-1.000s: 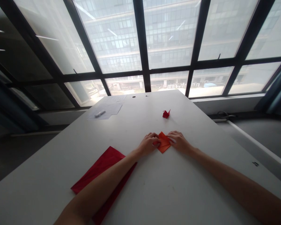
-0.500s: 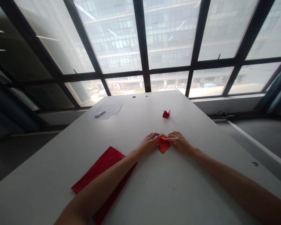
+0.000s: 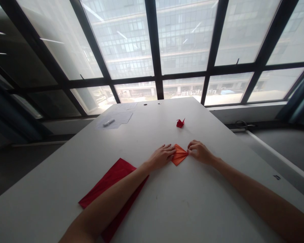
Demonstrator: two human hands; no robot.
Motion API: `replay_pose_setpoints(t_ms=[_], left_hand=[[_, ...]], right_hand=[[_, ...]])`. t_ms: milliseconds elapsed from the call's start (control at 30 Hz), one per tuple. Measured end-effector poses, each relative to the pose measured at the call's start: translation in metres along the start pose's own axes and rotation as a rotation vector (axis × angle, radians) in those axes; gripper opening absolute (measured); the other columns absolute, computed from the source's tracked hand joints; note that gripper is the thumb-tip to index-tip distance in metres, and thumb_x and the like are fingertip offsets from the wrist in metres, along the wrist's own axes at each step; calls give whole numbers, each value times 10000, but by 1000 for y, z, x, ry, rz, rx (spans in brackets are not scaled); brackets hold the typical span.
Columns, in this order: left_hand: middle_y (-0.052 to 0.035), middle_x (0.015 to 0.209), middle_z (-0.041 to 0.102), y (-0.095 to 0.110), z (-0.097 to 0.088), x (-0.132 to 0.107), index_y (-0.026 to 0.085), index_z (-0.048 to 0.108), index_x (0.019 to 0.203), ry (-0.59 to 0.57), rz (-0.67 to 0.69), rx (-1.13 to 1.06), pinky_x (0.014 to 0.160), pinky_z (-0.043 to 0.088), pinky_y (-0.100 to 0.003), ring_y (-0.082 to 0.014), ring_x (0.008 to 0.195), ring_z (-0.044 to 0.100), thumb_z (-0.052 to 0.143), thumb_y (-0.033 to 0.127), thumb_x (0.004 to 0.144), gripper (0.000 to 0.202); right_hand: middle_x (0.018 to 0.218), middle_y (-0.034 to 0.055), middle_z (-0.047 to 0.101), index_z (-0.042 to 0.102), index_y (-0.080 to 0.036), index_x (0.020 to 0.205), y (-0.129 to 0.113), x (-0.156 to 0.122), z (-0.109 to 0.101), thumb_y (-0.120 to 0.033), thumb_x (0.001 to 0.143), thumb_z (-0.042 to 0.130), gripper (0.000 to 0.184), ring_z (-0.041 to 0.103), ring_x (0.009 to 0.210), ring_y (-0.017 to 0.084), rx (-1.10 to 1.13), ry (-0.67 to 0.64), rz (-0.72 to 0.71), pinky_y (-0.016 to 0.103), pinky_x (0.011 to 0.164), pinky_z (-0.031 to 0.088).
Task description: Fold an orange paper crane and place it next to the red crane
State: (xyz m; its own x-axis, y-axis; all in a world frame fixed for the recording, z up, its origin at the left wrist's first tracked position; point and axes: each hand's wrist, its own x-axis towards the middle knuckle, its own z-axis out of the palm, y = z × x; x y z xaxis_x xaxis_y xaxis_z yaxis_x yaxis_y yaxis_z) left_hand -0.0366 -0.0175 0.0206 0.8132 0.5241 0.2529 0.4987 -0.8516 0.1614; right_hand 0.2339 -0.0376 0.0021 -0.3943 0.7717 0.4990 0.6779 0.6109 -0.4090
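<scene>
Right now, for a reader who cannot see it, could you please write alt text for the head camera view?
A left hand and a right hand lie on a white table, on either side of a folded orange paper. Beyond them stands a small red origami crane, and a red paper sheet lies under the left forearm.

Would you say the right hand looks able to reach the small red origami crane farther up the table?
Probably yes: the right hand rests beside the folded orange paper, and the small red origami crane sits ahead and slightly left, with nothing visibly between them.
</scene>
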Motion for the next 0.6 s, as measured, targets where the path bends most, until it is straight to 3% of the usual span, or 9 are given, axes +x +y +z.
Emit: replay_pose_setpoints(t_ms=[100, 200, 367, 600], left_hand=[[-46, 1427, 540, -1, 1, 0, 278, 585, 1308, 3, 2, -7, 1150, 336, -447, -231, 1381, 424, 450, 237, 992, 346], [-27, 1411, 557, -3, 4, 0, 290, 594, 1302, 25, 11, -40, 1146, 353, -429, -220, 1376, 435, 445, 225, 995, 348], [-10, 1387, 581, -8, 8, 2, 311, 621, 1287, 66, -14, -129, 1137, 379, -385, -204, 1332, 490, 487, 231, 980, 344], [9, 1366, 598, -10, 8, 2, 321, 666, 1241, 81, -43, -216, 1124, 397, -396, -226, 1323, 495, 512, 231, 958, 335]], right_hand=[[1038, 71, 728, 762, -243, 1020, 3, -1, 2, -214, 900, 550, 245, 633, 1004, 228, 21, 32, 26, 393, 931, 489], [1212, 54, 692, 723, -294, 1154, 2, -1, 2, -221, 909, 564, 302, 591, 1159, 239, 12, -89, -76, 428, 1021, 452], [1264, 17, 676, 760, -354, 1057, 4, 1, -4, -235, 873, 633, 253, 543, 1255, 262, 22, -174, -125, 463, 1058, 432], [1162, 23, 712, 774, -308, 903, 3, 2, -6, -170, 812, 668, 197, 575, 1190, 241, 8, -170, -156, 428, 1008, 460]])
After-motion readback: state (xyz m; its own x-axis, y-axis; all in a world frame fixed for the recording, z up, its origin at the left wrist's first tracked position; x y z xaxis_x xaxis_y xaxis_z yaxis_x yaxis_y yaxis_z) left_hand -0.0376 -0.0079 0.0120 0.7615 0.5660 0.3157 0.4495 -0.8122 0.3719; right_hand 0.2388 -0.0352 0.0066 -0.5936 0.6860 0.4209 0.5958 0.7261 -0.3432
